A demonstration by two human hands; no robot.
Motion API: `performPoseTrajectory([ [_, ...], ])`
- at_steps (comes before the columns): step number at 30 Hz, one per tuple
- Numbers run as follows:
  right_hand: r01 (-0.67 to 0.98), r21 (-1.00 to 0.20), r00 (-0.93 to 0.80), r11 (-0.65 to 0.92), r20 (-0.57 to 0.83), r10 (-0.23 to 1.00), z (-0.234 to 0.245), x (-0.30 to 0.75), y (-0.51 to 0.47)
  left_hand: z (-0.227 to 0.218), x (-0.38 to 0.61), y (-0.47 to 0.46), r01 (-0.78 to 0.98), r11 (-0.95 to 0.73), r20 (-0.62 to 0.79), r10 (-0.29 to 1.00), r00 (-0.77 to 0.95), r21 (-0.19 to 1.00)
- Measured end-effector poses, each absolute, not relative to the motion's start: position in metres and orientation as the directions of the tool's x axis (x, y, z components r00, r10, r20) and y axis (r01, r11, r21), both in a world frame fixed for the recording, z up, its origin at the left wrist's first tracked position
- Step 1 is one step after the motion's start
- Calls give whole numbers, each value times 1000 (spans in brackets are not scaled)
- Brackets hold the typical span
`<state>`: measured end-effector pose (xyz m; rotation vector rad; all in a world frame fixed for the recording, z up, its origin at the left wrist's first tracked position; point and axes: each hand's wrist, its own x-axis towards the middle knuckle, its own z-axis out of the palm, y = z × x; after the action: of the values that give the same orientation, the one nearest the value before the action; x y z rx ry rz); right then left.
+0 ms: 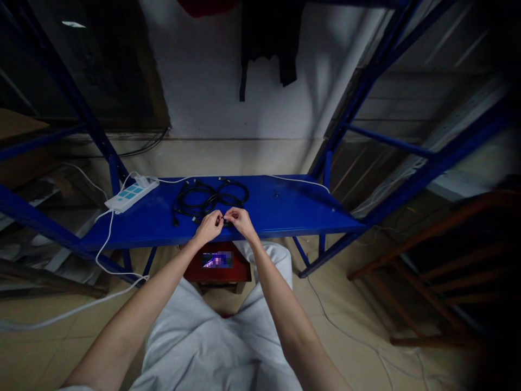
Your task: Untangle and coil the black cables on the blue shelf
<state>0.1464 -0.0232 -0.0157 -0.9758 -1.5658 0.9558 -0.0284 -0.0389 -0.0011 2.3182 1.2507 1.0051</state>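
Several coiled black cables (209, 198) lie on a blue shelf board (285, 209). My left hand (208, 226) and my right hand (240, 220) meet at the front edge of the board, just below the coils. Both are closed in a pinch on a black cable end between them. What exactly sits under the fingertips is too small to make out.
A white power strip (131, 194) lies at the board's left end, its white cord (103, 247) hanging to the floor. Blue rack posts (101, 141) flank both sides. A red stool (220, 266) stands under the board. Wooden frames (439, 271) lie at right.
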Motion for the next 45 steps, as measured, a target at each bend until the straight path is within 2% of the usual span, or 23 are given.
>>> performPoseTrajectory([
  [5, 160, -909, -171, 384, 358, 918, -18, 148, -23, -1, -28, -41, 597, -603, 439, 797, 415, 529],
  [16, 128, -924, -207, 362, 332, 920, -13, 149, -23, -1, -29, -38, 571, -576, 439, 817, 374, 585],
  [30, 210, -890, -316, 405, 330, 890, -9, 152, -25, -7, -31, -35, 538, -547, 457, 836, 304, 642],
  [34, 237, -882, -300, 406, 331, 895, -10, 153, -23, -9, -32, -33, 516, -544, 455, 838, 300, 661],
  [45, 166, -902, -216, 397, 360, 908, -16, 148, -21, -10, -33, -33, 518, -531, 429, 847, 313, 671],
])
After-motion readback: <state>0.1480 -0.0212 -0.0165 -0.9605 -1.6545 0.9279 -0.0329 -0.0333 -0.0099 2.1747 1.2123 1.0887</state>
